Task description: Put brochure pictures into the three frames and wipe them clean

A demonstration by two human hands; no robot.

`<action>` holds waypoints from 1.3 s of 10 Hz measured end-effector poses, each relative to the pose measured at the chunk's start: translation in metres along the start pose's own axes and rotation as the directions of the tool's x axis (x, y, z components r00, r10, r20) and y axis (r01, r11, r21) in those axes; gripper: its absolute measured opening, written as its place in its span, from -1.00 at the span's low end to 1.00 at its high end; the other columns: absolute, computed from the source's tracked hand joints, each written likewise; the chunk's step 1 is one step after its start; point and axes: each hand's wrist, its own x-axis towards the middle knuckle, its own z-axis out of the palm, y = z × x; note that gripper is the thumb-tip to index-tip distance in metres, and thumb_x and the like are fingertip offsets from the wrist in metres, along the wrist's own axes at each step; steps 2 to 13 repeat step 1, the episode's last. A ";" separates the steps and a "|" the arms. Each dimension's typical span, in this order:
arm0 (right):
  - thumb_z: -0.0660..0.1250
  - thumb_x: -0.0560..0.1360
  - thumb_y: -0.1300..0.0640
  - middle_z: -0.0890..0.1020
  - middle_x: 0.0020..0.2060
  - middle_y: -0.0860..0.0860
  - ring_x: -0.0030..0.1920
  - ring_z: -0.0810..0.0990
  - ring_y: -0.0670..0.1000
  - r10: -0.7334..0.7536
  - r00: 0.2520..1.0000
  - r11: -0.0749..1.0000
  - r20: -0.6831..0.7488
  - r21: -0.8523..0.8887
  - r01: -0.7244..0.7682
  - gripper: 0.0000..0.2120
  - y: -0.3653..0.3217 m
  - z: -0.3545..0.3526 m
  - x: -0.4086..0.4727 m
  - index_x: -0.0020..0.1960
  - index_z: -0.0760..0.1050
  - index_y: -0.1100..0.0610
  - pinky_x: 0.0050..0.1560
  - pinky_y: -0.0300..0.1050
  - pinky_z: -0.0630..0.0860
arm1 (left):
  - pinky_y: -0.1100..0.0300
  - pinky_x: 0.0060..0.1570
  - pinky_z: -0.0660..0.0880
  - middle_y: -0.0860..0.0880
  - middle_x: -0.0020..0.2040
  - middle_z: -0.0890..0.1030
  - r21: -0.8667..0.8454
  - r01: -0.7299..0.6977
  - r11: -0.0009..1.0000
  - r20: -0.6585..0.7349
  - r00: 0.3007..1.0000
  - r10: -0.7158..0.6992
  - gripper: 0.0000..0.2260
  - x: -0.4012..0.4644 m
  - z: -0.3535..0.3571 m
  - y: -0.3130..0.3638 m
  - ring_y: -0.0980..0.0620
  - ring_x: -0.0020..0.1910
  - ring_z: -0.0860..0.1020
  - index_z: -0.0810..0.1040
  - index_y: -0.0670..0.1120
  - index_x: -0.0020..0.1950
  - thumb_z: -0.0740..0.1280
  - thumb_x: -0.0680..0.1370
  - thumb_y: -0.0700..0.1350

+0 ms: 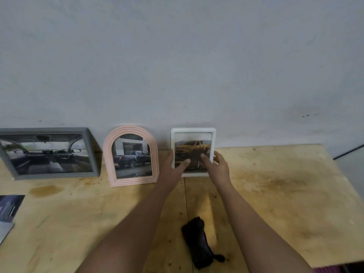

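Standing against the wall, left of the white frame (193, 131), are a grey frame (49, 175) and a pink arched frame (131, 182), each holding a car picture. Left hand (173, 166) and right hand (216, 167) grip the white frame's sides, thumbs on its yellow truck picture (192, 146). Before it on the desk (275, 194) lies a black cloth (197, 243); a brochure (9, 208) lies far left.

three frames (130, 156) against wall (177, 66), cloth (199, 243) seemingly before

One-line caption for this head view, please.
Both hands, left hand and right hand, hold the white frame upright against the wall.
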 end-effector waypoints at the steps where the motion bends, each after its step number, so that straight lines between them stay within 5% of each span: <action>1: 0.42 0.56 -0.11 0.37 0.53 0.12 0.46 0.42 0.16 0.059 0.998 0.997 0.034 0.053 -0.060 -0.21 -0.001 0.004 0.012 0.65 0.11 0.06 0.27 0.00 0.46 | -0.12 0.51 0.30 0.04 0.58 0.35 0.005 -0.034 0.999 0.028 0.999 0.034 -0.27 0.009 0.000 0.003 0.00 0.53 0.32 0.20 0.14 0.63 0.41 0.53 0.27; 13: 0.42 0.56 -0.11 0.37 0.53 0.12 0.46 0.42 0.16 0.059 0.998 0.997 0.034 0.053 -0.060 -0.21 -0.001 0.004 0.012 0.65 0.11 0.06 0.27 0.00 0.46 | -0.12 0.51 0.30 0.04 0.58 0.35 0.005 -0.034 0.999 0.028 0.999 0.034 -0.27 0.009 0.000 0.003 0.00 0.53 0.32 0.20 0.14 0.63 0.41 0.53 0.27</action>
